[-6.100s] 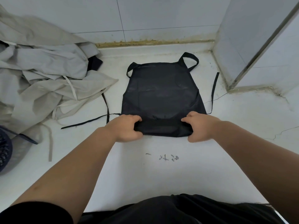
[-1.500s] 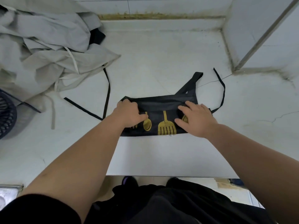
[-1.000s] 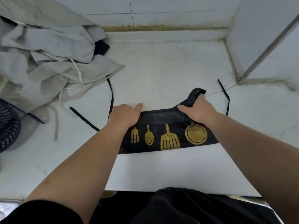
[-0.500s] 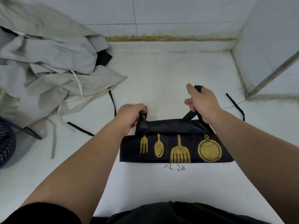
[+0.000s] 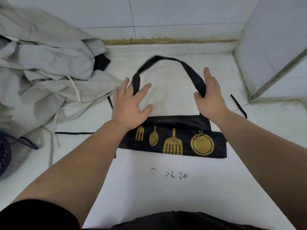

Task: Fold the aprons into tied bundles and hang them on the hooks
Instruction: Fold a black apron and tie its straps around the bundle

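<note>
A black apron (image 5: 172, 141), folded into a flat band with gold utensil prints, lies on the white counter (image 5: 141, 193) in front of me. Its neck loop (image 5: 166, 58) arches away from the band towards the wall. My left hand (image 5: 129, 105) has its fingers spread straight, and the left side of the loop runs between two of them. My right hand (image 5: 211, 100) is flat with straight fingers, the right side of the loop lying in the crook of its thumb. One thin waist tie (image 5: 73, 133) trails to the left, another waist tie (image 5: 238, 105) to the right.
A heap of crumpled grey aprons (image 5: 49, 72) covers the left of the counter. A dark mesh basket (image 5: 5, 156) shows at the left edge. Tiled wall runs along the back, and a white pillar (image 5: 274, 47) closes in the right corner. Small pen marks (image 5: 176, 175) sit near me.
Both hands gripped the neck strap half a second ago. They have since moved apart and away from me with fingers straightened, spreading the loop into a wide arch.
</note>
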